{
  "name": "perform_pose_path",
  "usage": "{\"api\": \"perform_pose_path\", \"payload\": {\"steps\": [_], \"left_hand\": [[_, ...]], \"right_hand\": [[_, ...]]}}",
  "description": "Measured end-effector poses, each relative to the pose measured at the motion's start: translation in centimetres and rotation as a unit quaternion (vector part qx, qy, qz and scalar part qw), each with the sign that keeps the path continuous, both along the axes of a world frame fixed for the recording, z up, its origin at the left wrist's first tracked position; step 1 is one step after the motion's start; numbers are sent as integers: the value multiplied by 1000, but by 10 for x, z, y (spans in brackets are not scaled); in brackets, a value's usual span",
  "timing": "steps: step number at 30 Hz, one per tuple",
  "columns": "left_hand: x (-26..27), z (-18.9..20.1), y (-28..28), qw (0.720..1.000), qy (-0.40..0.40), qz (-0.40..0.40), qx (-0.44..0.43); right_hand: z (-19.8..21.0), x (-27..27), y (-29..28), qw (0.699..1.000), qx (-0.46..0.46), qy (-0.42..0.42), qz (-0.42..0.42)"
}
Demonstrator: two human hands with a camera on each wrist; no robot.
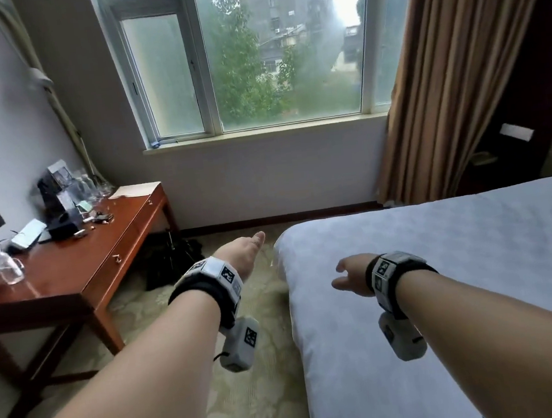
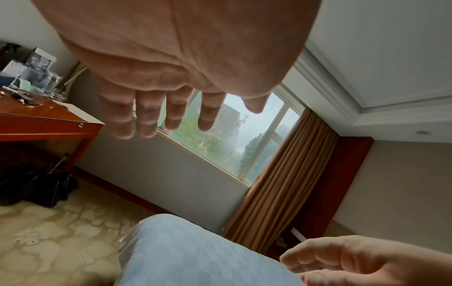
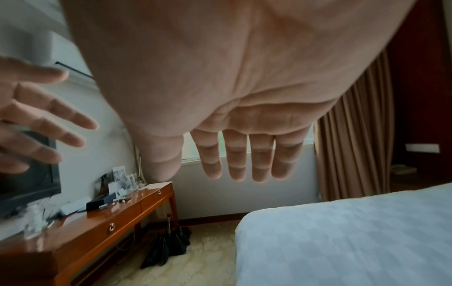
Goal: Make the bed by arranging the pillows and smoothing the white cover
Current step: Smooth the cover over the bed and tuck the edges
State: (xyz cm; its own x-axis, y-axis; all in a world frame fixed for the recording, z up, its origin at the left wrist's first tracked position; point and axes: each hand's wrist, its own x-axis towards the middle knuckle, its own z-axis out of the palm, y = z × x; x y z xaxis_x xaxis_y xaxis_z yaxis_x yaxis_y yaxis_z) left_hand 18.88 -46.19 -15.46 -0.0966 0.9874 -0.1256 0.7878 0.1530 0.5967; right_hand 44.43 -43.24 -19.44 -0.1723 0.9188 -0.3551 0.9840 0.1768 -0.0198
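The bed's white cover [image 1: 462, 274] fills the right side of the head view, flat, with its rounded foot corner toward the window; it also shows as the white cover [image 3: 354, 232] and the white cover [image 2: 190, 257]. My left hand [image 1: 243, 251] hangs in the air over the carpet, left of the bed corner, fingers straight and holding nothing; the left hand [image 2: 171, 116] shows spread fingers. My right hand [image 1: 348, 277] hovers above the cover near its left edge, fingers relaxed and empty; the right hand [image 3: 239, 164] has straight fingers. No pillow is in view.
A wooden desk [image 1: 109, 257] cluttered with bottles, boxes and cables stands at the left, with a dark bag [image 1: 174, 263] on the carpet beside it. A window [image 1: 244, 52] and brown curtain [image 1: 451, 71] lie ahead. Patterned carpet [image 1: 253, 398] runs between desk and bed.
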Motion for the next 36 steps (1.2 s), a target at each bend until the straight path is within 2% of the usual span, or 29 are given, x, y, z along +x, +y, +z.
{"api": "perform_pose_path", "payload": {"steps": [6,13,17,20,24,30,36], "left_hand": [[-62,-5,84,999,27,-32,29],[-139,-5,213,987,71,-134,49],[-190,-6,291,981,86,-172,32],[-209,-2,337,976,96,-194,28],[-212,-2,401,969,70,-235,40],[-231,-33,520,960,77,-265,41],[-298,-45,692,974,103,-202,12]], "right_hand": [[9,-51,69,999,13,15,-40],[0,-114,141,988,21,14,-155],[1,-154,175,980,2,7,-198],[8,-175,202,974,-11,6,-225],[24,-189,255,969,2,-14,-247],[-5,-199,377,964,-20,-31,-263],[-37,-219,552,971,-59,-40,-230]]}}
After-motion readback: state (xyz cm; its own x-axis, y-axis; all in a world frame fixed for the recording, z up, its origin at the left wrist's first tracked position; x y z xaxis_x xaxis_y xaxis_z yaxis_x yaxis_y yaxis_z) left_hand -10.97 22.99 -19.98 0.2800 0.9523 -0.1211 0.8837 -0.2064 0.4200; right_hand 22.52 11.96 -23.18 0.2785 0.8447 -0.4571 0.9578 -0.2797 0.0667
